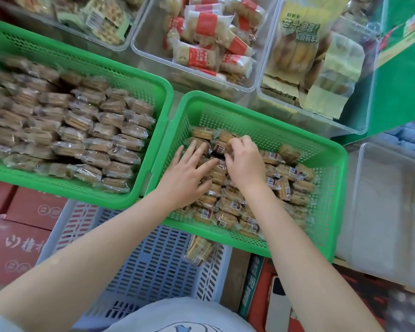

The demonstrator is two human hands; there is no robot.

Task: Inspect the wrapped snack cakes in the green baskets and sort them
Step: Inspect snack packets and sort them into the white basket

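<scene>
Stocked bins surround the right basket (331, 149); cakes (228, 207) are pressed by the flat left hand (188, 174), one apparently pinched by the right hand (243, 161); each wrapper should be turned.

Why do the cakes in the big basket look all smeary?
Head view: motion blur smears the left green basket and its wrapped cakes; the clear bins show soft glare; cakes near the right hand look sharper; wide lens bends the edges.
</scene>
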